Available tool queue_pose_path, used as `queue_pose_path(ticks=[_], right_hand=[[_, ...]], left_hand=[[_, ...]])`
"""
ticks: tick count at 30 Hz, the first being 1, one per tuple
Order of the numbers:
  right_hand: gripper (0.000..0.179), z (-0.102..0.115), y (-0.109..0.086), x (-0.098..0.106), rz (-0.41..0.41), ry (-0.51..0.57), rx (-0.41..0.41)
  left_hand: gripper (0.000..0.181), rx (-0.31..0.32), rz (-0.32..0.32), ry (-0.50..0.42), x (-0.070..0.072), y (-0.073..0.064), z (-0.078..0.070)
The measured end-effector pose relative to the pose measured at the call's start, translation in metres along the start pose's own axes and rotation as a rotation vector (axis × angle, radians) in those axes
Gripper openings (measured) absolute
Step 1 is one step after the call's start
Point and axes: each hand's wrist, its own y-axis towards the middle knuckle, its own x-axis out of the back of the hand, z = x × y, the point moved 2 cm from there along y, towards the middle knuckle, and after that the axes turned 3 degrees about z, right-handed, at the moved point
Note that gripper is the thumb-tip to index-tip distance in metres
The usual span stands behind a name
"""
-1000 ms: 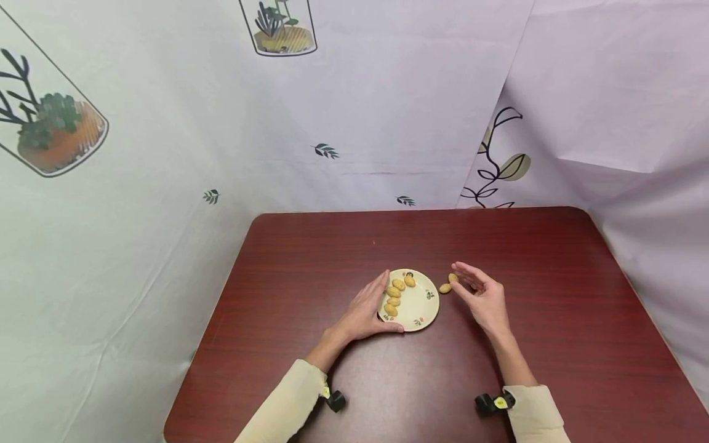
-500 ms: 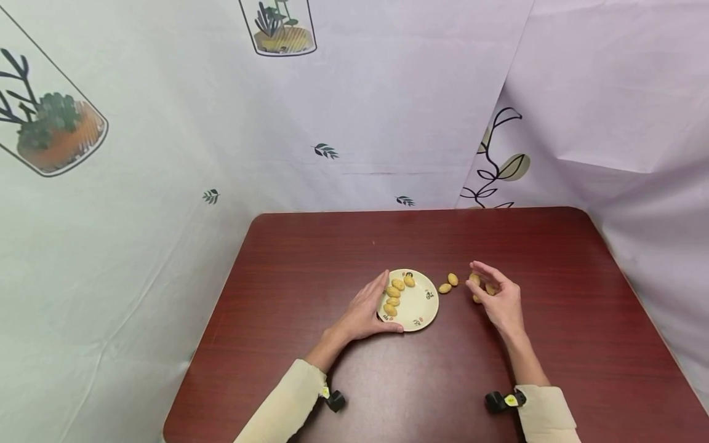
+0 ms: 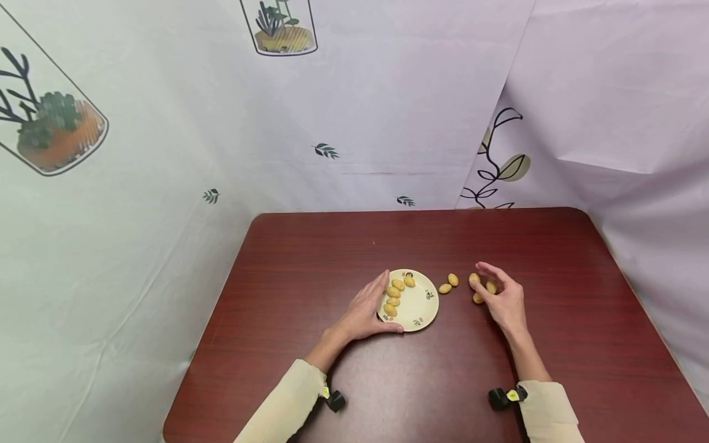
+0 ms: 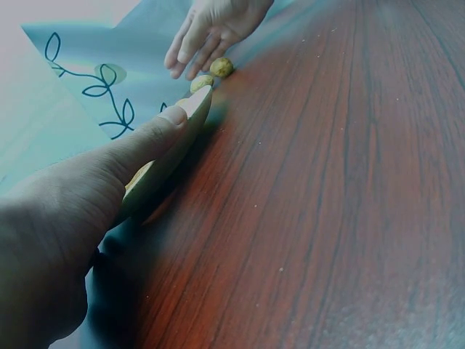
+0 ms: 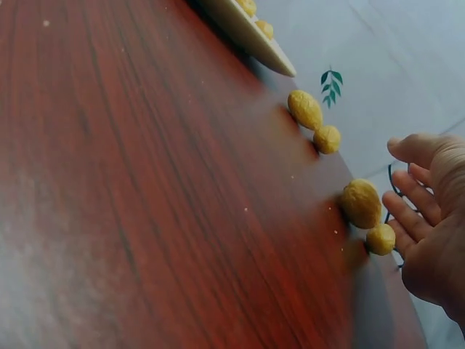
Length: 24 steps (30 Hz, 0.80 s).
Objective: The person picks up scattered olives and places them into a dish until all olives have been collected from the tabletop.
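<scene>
- We see a small cream plate [image 3: 419, 306] just below the centre of the head frame; the left hand [image 3: 362, 312] spans it widely, fingers lying along its left edge and thumb along its lower edge; in the left wrist view the thumb rests on the rim.
- We count five yellow pieces [image 3: 393, 291] on the plate, oval and wrinkled, set in a curved row down its left half, from near the top to the lower left.
- We find two loose yellow pieces [image 3: 445, 288] on the red-brown table [image 3: 310, 258], just right of the plate; they lie side by side, the upper one nearer the right of the frame.
- We see the right hand [image 3: 506, 301] right of centre, thumb and forefinger apart with a wide gap; three scattered yellow pieces [image 3: 491, 287] lie around its fingers, partly covered by them in the head view; we see none held, and we cannot tell whether any fingertip touches one.
- We notice cream sleeves [image 3: 285, 400] at the bottom of the frame, with a black wrist device [image 3: 335, 401] beside each cuff; a pale backdrop [image 3: 354, 111] printed with plants fills the upper frame.
</scene>
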Motion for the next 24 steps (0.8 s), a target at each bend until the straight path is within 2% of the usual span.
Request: queue_pose_path(ticks=[5, 9, 14, 20, 24], right_hand=[[0.045, -0.026, 0.006, -0.001, -0.015, -0.013, -0.008], [0.044, -0.035, 0.009, -0.001, -0.008, -0.047, -0.024], [0.041, -0.040, 0.009, -0.001, 0.000, -0.108, -0.028], [0.039, -0.041, 0.010, -0.001, 0.009, -0.235, -0.024], [0.039, -0.041, 0.011, -0.001, 0.025, -0.264, -0.044]], left_hand=[[0.135, -0.007, -0.005, 0.005, 0.000, 0.000, 0.000], [0.136, -0.006, -0.005, 0.005, 0.000, 0.001, 0.000], [0.136, 0.003, 0.003, -0.002, 0.000, 0.001, 0.000], [0.135, 0.012, 0.010, -0.006, 0.000, 0.001, 0.000], [0.136, 0.012, 0.007, -0.007, -0.001, 0.001, 0.001]])
